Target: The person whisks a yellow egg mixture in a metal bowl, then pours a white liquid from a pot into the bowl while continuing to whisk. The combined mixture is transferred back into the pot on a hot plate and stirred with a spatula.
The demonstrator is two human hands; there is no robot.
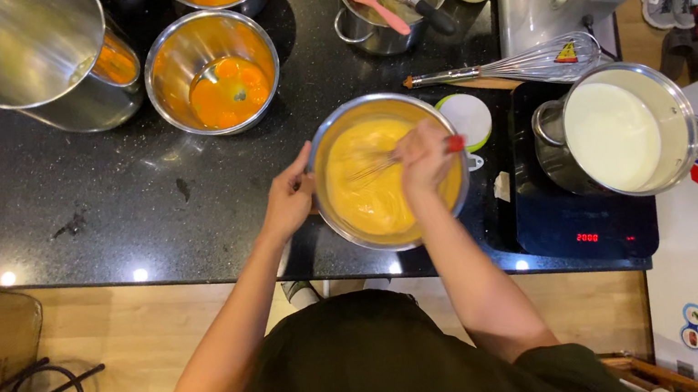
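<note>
Yellow batter fills the steel mixing bowl (pixel 389 172) near the black counter's (pixel 45 195) front edge, with the right hand (pixel 423 155) fingers wrapped tight around a whisk (pixel 381 163) in it. Left hand (pixel 290 200) fingers curl on the bowl's rim. A pot of milk (pixel 621 132) sits just right on an induction hob (pixel 584 225), and a bowl of egg yolks (pixel 212 72) is behind.

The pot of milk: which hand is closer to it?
Right. The right hand whisks over the yellow batter bowl, just beside the pot of milk. The left hand holds the bowl's far rim.
</note>
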